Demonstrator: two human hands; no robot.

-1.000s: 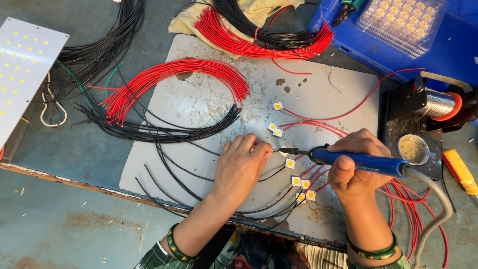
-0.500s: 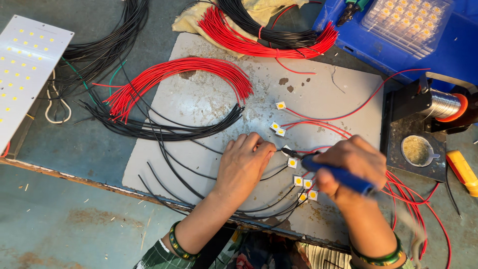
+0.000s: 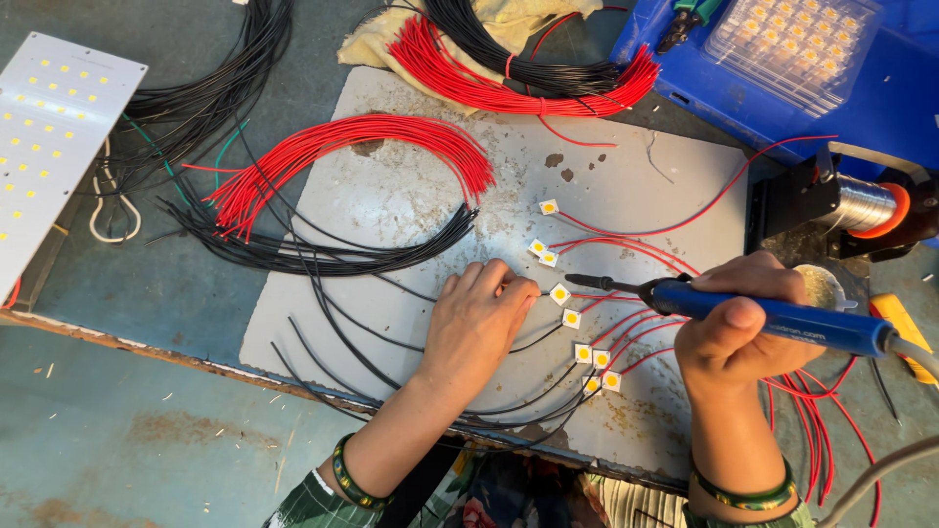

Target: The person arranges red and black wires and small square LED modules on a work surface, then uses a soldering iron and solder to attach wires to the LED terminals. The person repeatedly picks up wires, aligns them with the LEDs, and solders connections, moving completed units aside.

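My right hand (image 3: 738,323) grips a blue-handled soldering iron (image 3: 782,315), its dark tip pointing left just above a small square LED chip (image 3: 558,293). My left hand (image 3: 479,323) lies palm down on the grey work board (image 3: 391,205), fingertips pressing a thin black wire beside that chip. Several more LED chips (image 3: 597,357), with red and black wires attached, lie scattered between my hands.
Bundles of red wires (image 3: 362,147) and black wires (image 3: 323,256) lie on the board, more at the top (image 3: 528,83). A white LED panel (image 3: 44,137) sits at far left, a blue box (image 3: 782,88) with a clear tray top right, a solder spool (image 3: 866,207) at right.
My right hand has drawn back to the right and levelled the soldering iron, its tip now above the chip near my left fingertips. My left hand has stayed in place.
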